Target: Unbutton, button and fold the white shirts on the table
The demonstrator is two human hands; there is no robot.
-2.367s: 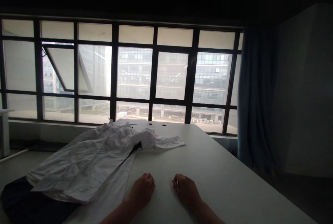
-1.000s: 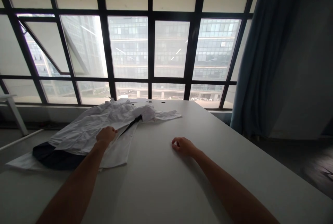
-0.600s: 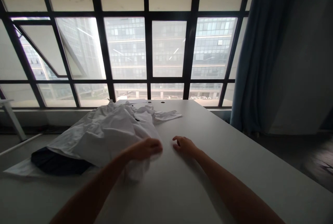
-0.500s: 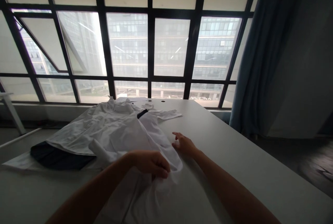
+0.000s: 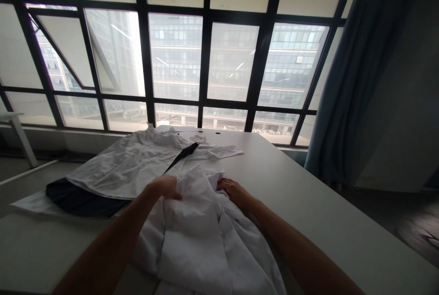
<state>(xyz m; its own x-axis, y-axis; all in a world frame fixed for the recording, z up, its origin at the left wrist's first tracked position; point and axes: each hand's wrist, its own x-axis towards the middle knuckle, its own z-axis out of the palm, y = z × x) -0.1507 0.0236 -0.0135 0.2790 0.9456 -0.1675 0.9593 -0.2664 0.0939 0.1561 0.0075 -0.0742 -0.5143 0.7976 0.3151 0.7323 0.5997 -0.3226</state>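
A white shirt (image 5: 195, 226) lies bunched and folded at the front of the table, hanging toward me. My left hand (image 5: 167, 187) is closed on its left side, thumb pointing right. On the other side, my right hand (image 5: 236, 192) has its fingers curled over the shirt's upper right edge; the fingertips are partly hidden in the cloth. Beyond my left hand, more white clothing (image 5: 126, 162) is spread flat in wrinkled layers. A dark strip of cloth (image 5: 181, 155) shows between it and the shirt.
The white table (image 5: 291, 194) runs away toward large black-framed windows (image 5: 176, 57). Dark cloth (image 5: 84, 199) sticks out under the spread clothing at left. A white sleeve (image 5: 219, 151) reaches right. A blue curtain (image 5: 338, 103) hangs at right; another table's leg (image 5: 24, 142) stands at left.
My left hand has moved left and away from me. The shirt's near part has been lifted and spread. My right hand, earlier beside the cloth with fingers extended, now grips it. More dark strip shows.
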